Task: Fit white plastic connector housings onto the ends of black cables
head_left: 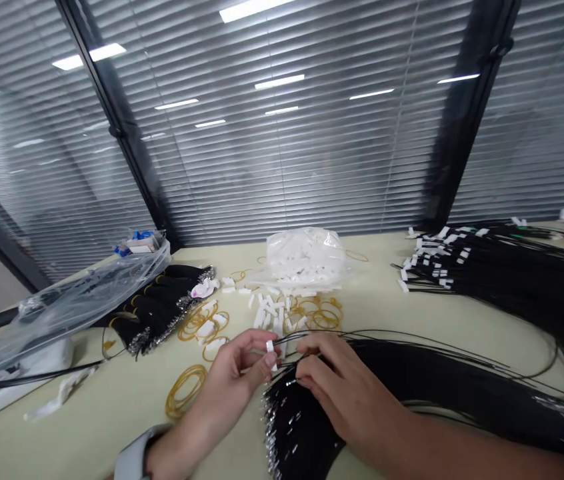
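Observation:
Between the thumb and fingers of my left hand (pixel 245 367) is a small white plastic connector housing (pixel 271 353), held upright. My right hand (pixel 335 383) pinches thin black wires (pixel 289 357) just to its right; a shiny metal wire tip (pixel 289 383) shows by the fingertips. Whether a wire end sits inside the housing I cannot tell. Beneath my right hand lies a thick bundle of black wires (pixel 307 433), its silvery terminal ends fanned toward the left.
Loose white housings (pixel 267 310) lie beyond my hands, before a clear plastic bag of them (pixel 305 257). Yellow rubber bands (pixel 185 391) are scattered leftward. Black wires with white ends (pixel 502 273) cover the right side. Another wire bundle (pixel 157 303) and plastic sheeting (pixel 82 313) lie left.

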The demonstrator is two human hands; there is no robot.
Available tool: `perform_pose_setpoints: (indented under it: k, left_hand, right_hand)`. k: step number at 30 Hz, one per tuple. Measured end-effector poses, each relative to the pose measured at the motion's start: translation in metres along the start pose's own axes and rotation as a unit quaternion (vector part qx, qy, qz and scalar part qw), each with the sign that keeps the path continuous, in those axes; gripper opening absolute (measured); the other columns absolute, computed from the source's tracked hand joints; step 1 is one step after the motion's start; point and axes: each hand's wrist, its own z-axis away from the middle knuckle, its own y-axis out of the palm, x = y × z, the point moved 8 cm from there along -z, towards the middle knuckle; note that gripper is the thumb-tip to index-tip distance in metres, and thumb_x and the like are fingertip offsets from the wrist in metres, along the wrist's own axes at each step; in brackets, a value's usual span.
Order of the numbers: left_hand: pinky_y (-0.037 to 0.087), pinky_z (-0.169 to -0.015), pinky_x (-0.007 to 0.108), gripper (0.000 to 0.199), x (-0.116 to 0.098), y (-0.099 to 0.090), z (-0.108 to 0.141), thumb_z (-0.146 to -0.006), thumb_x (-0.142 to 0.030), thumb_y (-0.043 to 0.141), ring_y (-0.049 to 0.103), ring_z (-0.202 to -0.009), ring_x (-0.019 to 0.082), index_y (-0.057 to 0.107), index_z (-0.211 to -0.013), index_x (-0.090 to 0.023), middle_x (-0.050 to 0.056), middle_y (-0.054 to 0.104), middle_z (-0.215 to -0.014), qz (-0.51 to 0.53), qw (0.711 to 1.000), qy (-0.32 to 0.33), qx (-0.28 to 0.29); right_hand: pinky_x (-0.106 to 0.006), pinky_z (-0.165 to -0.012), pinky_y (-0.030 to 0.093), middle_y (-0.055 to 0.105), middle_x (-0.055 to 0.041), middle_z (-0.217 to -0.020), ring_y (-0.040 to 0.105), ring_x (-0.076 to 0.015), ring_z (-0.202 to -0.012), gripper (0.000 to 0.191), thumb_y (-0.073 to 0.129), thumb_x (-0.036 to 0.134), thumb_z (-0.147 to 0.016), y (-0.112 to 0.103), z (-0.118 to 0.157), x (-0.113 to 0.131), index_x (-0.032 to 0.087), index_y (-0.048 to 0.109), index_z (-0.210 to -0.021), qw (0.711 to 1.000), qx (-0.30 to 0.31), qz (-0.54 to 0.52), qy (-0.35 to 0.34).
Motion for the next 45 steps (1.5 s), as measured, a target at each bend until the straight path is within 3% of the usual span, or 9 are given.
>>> perform_pose_setpoints:
  k: [2,5,11,17,24,33,38,45]
  left_hand:
    - [0.039,-0.063,0.019,0.029,0.002,0.0,0.0,-0.07,-0.033,0.062,0.048,-0.07,0.007,0.053,-0.093,-0.017,0.001,0.054,-0.082,0.025,1.0,0.0,0.005]
    - [0.039,-0.065,0.017,0.027,0.006,-0.001,0.001,-0.071,-0.033,0.062,0.048,-0.071,0.006,0.054,-0.091,-0.018,0.0,0.053,-0.082,0.033,0.999,-0.005,0.011]
    - [0.039,-0.068,0.017,0.029,0.005,0.0,0.003,-0.07,-0.031,0.063,0.05,-0.073,0.005,0.054,-0.095,-0.02,-0.001,0.055,-0.084,0.029,0.999,-0.011,0.014]
    - [0.036,-0.06,0.016,0.027,0.006,0.002,0.006,-0.069,-0.03,0.064,0.046,-0.066,0.005,0.056,-0.092,-0.018,-0.001,0.052,-0.078,0.017,0.999,-0.024,0.017]
    - [0.034,-0.061,0.016,0.026,0.002,0.003,0.009,-0.071,-0.032,0.062,0.045,-0.065,0.004,0.056,-0.09,-0.017,-0.002,0.049,-0.073,-0.014,1.0,0.013,0.023]
    - [0.033,-0.058,0.017,0.025,0.001,0.008,0.01,-0.07,-0.032,0.062,0.05,-0.068,0.006,0.056,-0.089,-0.016,0.0,0.055,-0.08,-0.019,0.999,-0.012,0.039]
    - [0.035,-0.058,0.017,0.026,0.001,0.005,0.009,-0.068,-0.029,0.065,0.051,-0.07,0.007,0.057,-0.088,-0.016,0.0,0.055,-0.081,-0.008,0.999,-0.021,0.027]
    - [0.035,-0.059,0.016,0.024,0.003,0.003,0.007,-0.066,-0.027,0.066,0.05,-0.068,0.005,0.058,-0.086,-0.016,-0.001,0.054,-0.077,0.008,0.999,-0.027,0.019]
  right_hand:
    - [-0.022,-0.073,0.041,0.046,-0.0051,-0.089,0.043,-0.0101,-0.083,0.022,0.031,0.007,-0.084,-0.005,-0.001,0.001,0.015,0.05,-0.081,1.0,-0.018,-0.001,-0.01]
    - [-0.019,-0.064,0.039,0.044,-0.0033,-0.079,0.041,-0.0085,-0.072,0.024,0.029,0.005,-0.083,-0.002,-0.002,0.001,0.016,0.051,-0.081,0.999,0.001,-0.032,-0.018]
    - [-0.023,-0.075,0.04,0.046,-0.0035,-0.086,0.042,-0.0097,-0.081,0.03,0.027,0.002,-0.084,0.007,0.002,-0.007,0.017,0.051,-0.093,0.996,0.035,-0.071,0.033]
    - [-0.028,-0.07,0.036,0.047,-0.0033,-0.079,0.039,-0.0126,-0.077,0.026,0.035,0.005,-0.083,-0.005,0.001,-0.004,0.018,0.055,-0.092,0.999,-0.033,-0.025,0.009]
    - [-0.026,-0.067,0.035,0.047,-0.0039,-0.074,0.038,-0.0119,-0.073,0.026,0.034,0.006,-0.084,-0.003,0.003,-0.001,0.017,0.058,-0.089,0.999,-0.008,-0.05,0.006]
    - [-0.026,-0.077,0.039,0.049,-0.0042,-0.08,0.04,-0.0115,-0.079,0.024,0.034,0.008,-0.085,-0.001,0.002,0.006,0.015,0.056,-0.092,0.998,0.016,-0.051,-0.021]
    - [-0.025,-0.072,0.039,0.049,-0.0045,-0.081,0.04,-0.0114,-0.078,0.025,0.034,0.005,-0.081,-0.003,0.002,0.005,0.015,0.055,-0.091,0.998,0.009,-0.056,-0.021]
    - [-0.027,-0.07,0.039,0.051,-0.0039,-0.084,0.041,-0.0125,-0.076,0.035,0.034,0.002,-0.079,-0.001,0.002,0.003,0.017,0.048,-0.107,0.998,0.003,-0.045,-0.034]
